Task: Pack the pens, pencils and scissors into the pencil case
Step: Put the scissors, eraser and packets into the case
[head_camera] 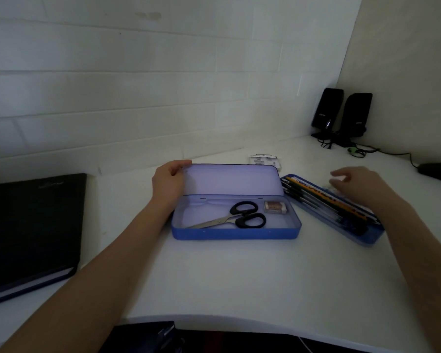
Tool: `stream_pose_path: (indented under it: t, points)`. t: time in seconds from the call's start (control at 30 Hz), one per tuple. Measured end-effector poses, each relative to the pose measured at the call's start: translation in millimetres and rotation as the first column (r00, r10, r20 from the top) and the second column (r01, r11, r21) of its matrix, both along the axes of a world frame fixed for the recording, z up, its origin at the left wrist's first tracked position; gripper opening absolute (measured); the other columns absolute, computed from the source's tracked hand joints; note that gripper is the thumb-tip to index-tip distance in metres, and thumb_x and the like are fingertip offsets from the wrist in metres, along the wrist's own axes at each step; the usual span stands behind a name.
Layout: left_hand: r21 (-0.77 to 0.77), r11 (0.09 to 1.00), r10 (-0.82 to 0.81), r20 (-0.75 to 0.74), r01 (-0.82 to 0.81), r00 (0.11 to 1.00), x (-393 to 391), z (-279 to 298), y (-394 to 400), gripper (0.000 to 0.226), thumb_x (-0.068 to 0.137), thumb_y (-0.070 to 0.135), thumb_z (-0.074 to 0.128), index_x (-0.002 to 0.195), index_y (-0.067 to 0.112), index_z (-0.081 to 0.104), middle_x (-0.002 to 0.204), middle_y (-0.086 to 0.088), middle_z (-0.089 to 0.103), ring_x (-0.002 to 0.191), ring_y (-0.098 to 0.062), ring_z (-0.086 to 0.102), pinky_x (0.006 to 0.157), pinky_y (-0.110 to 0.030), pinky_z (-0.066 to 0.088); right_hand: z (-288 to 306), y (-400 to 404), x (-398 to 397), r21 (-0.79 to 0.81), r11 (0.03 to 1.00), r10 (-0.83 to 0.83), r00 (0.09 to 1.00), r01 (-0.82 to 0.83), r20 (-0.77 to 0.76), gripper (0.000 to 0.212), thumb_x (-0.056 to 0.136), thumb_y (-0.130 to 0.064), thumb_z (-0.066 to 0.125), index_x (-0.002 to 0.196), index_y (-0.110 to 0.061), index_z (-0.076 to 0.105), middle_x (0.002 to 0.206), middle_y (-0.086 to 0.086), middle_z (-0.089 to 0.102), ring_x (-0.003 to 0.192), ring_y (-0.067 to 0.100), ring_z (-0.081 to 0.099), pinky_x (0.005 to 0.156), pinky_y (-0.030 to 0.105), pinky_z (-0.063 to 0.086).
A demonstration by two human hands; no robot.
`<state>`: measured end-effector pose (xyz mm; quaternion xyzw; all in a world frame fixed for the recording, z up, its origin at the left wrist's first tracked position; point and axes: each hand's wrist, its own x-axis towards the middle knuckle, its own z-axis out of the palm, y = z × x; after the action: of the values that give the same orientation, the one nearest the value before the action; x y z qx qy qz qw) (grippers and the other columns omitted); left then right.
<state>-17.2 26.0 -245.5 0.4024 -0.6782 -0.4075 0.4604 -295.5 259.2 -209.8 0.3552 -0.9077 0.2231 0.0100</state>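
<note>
Holding the pencil case lid with left hand, right hand loose-fingered over the pens, risking scattering them by a careless grab.

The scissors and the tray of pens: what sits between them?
In the head view, a small eraser and the pencil case's right end wall lie between scissors and pen tray.

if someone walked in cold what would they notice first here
The open blue pencil case sits mid-desk, with black-handled scissors and a small eraser already lying in it. The left hand holds the raised lid at its left end. To the right, the right hand hovers, blurred, over a blue tray of pens and pencils; a dark folder lies at far left.
</note>
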Motion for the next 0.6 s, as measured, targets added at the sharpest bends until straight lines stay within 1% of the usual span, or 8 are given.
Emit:
stream_pose_path:
  t: [0.07,0.1,0.17,0.23,0.33,0.47,0.53,0.6]
  points:
    - [0.009,1.000,0.003,0.000,-0.003,1.000,0.1,-0.1,-0.4,0.029,0.089,0.006,0.049,0.107,0.016,0.069,0.116,-0.007,0.068,0.111,-0.021,0.059,0.102,-0.036,0.044,-8.8,-3.3,-3.3,0.126,0.992,-0.004,0.999,-0.003,0.054,0.041,0.086,-0.043,0.057,0.122,-0.025,0.060,0.128,0.013,0.058,0.115,0.032,0.053,0.094,0.037,0.041]
    - [0.015,1.000,0.001,-0.008,-0.001,1.000,0.1,-0.2,-0.8,0.029,0.088,0.007,0.049,0.106,0.017,0.070,0.115,-0.007,0.068,0.110,-0.022,0.060,0.102,-0.037,0.045,-10.1,-4.7,-2.9,0.124,0.992,-0.005,0.998,-0.002,0.056,0.039,0.084,-0.045,0.059,0.119,-0.026,0.062,0.126,0.012,0.059,0.114,0.031,0.054,0.091,0.036,0.043]
    - [0.018,1.000,0.000,-0.014,0.000,1.000,0.1,-0.2,-0.9,0.028,0.088,0.007,0.051,0.106,0.017,0.070,0.115,-0.007,0.068,0.110,-0.022,0.060,0.102,-0.037,0.045,-7.9,-6.7,-0.9,0.062,0.998,0.008,0.999,-0.011,0.045,0.028,0.083,-0.038,0.063,0.107,-0.023,0.066,0.116,0.013,0.062,0.098,0.027,0.057,0.077,0.030,0.043]
    - [0.008,1.000,0.000,-0.009,0.000,1.000,0.3,-0.1,-0.4,0.028,0.088,0.007,0.051,0.107,0.015,0.070,0.115,-0.008,0.068,0.110,-0.022,0.060,0.102,-0.036,0.045,-5.9,-7.4,1.2,0.024,0.999,0.027,0.999,-0.028,0.024,0.017,0.082,-0.031,0.067,0.093,-0.018,0.068,0.103,0.014,0.064,0.083,0.023,0.054,0.068,0.029,0.042]
    - [-0.006,1.000,-0.002,-0.003,0.002,1.000,0.8,0.3,0.1,0.029,0.088,0.006,0.050,0.108,0.015,0.069,0.116,-0.008,0.068,0.110,-0.022,0.060,0.101,-0.035,0.045,-7.8,-8.1,1.1,0.017,1.000,0.026,1.000,-0.026,0.012,0.012,0.079,-0.029,0.070,0.083,-0.019,0.065,0.097,0.012,0.064,0.083,0.023,0.056,0.069,0.032,0.045]
    - [-0.001,1.000,0.004,0.002,-0.004,1.000,0.7,0.3,0.1,0.028,0.088,0.008,0.051,0.107,0.016,0.069,0.115,-0.007,0.068,0.109,-0.021,0.060,0.099,-0.033,0.045,-6.7,-8.1,-2.4,-0.028,1.000,0.010,0.997,-0.008,0.071,0.021,0.075,-0.028,0.074,0.089,-0.017,0.063,0.104,0.009,0.059,0.102,0.029,0.057,0.082,0.035,0.044]
    - [0.001,1.000,0.005,-0.005,-0.005,1.000,0.3,-0.3,0.0,0.027,0.089,0.009,0.052,0.107,0.016,0.070,0.115,-0.007,0.068,0.110,-0.021,0.060,0.101,-0.034,0.045,-4.9,-6.8,-2.1,-0.058,0.998,0.015,0.996,-0.010,0.086,0.017,0.076,-0.023,0.072,0.090,-0.015,0.067,0.106,0.011,0.063,0.095,0.026,0.058,0.077,0.031,0.042]
    - [0.007,1.000,0.003,-0.009,-0.003,1.000,0.1,-0.5,-0.2,0.026,0.089,0.009,0.052,0.107,0.016,0.070,0.115,-0.006,0.068,0.111,-0.021,0.060,0.102,-0.036,0.045,-0.2,-5.1,4.5,-0.128,0.992,0.029,0.997,-0.020,0.069,0.014,0.078,-0.020,0.068,0.089,-0.012,0.069,0.097,0.013,0.068,0.077,0.021,0.058,0.070,0.028,0.043]
